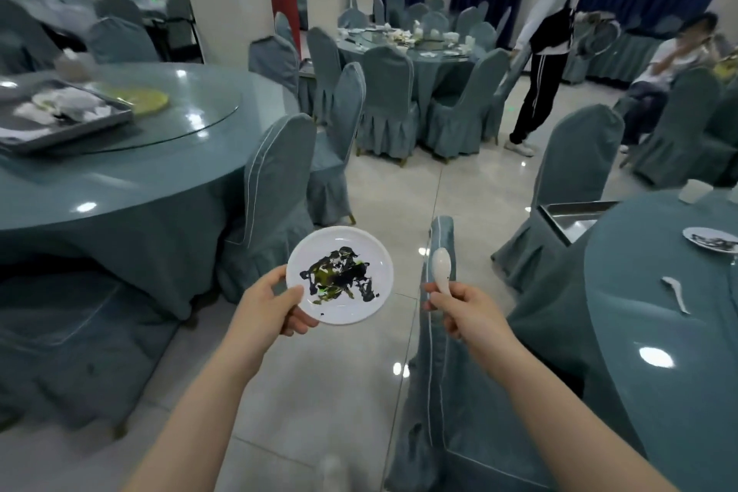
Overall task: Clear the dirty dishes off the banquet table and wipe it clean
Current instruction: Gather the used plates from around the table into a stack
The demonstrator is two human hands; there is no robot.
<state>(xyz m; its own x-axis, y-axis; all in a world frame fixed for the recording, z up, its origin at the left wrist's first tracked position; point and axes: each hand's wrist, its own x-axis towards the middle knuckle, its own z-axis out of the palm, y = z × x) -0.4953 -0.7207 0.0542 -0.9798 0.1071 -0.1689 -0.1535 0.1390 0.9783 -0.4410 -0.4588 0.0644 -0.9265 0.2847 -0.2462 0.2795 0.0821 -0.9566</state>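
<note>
Plate (340, 275), round, white, smeared dark and green, pinched by left fingers (290, 295); right fingers (453, 302) around white spoon (442, 269).

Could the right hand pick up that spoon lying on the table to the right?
Probably not now: the right hand already grips a white spoon, and the spoon on the table lies apart.

At three o'clock the round table (639, 312) bears a dirty plate (711, 239), a spoon (677, 294); at ten o'clock another table (120, 172) carries a tray (60, 120).
</note>
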